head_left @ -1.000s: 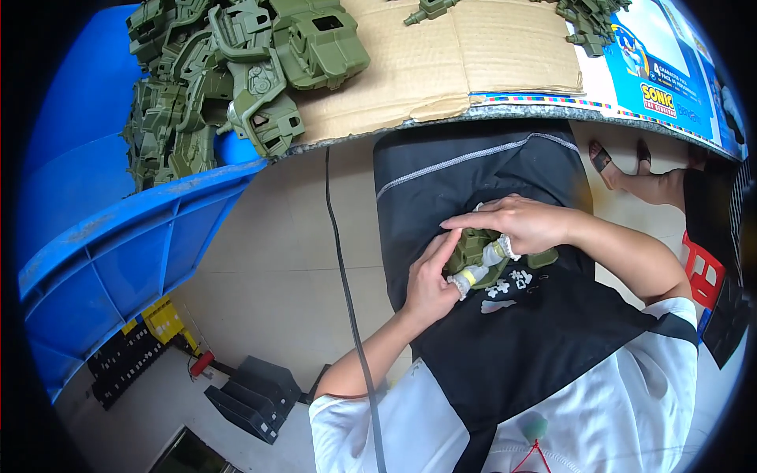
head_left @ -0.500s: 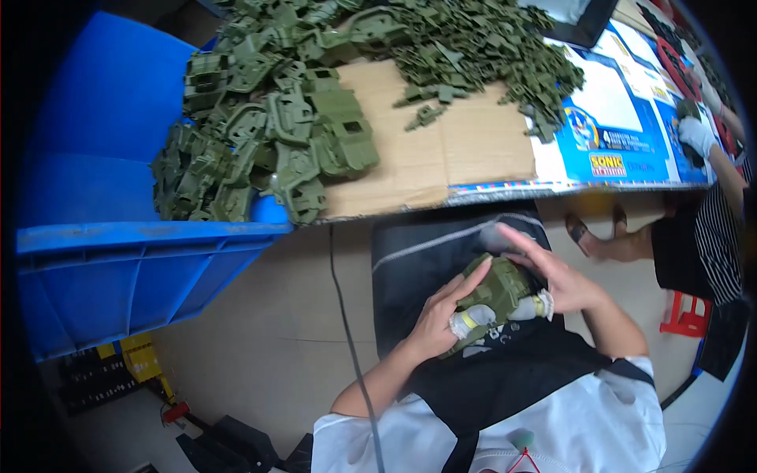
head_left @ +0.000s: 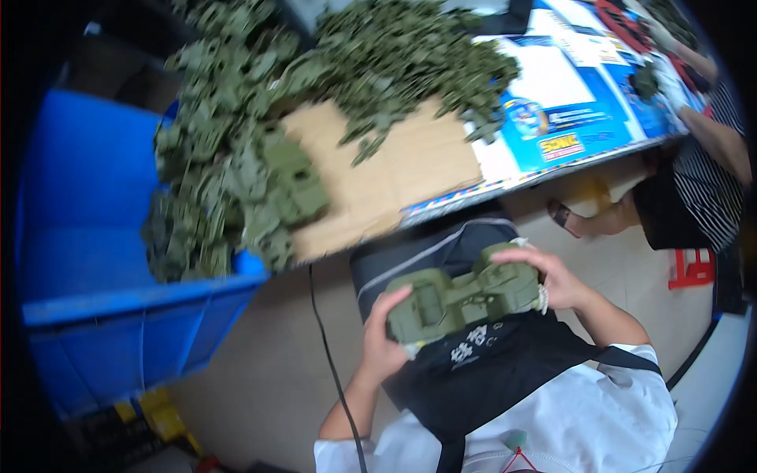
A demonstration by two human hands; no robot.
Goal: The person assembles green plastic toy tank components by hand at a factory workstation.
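Both hands clamped on one olive-green plastic toy vehicle body (head_left: 464,301), held over the lap, above a dark apron (head_left: 505,370) with a small white print. Left hand (head_left: 388,335) gripping the lower left end, thumb laid on the top face. Right hand (head_left: 544,277) wrapped over the upper right end, fingers curled across the far edge. Hands apart from each other, only the part between them. Part lying tilted, its right end higher than its left.

Ahead, the counter (head_left: 552,169), covered partly with a brown cardboard sheet (head_left: 394,177) and partly with a blue and white printed sheet (head_left: 576,102). On top, a big heap of green plastic parts (head_left: 331,94), spilling left over the edge toward a blue plastic bin (head_left: 102,260). Black cable (head_left: 331,370) hanging down from the counter edge to the floor. At the far right, another person's arm (head_left: 710,134) on the counter, and a red stool (head_left: 692,270) below. Whole view slightly blurred.
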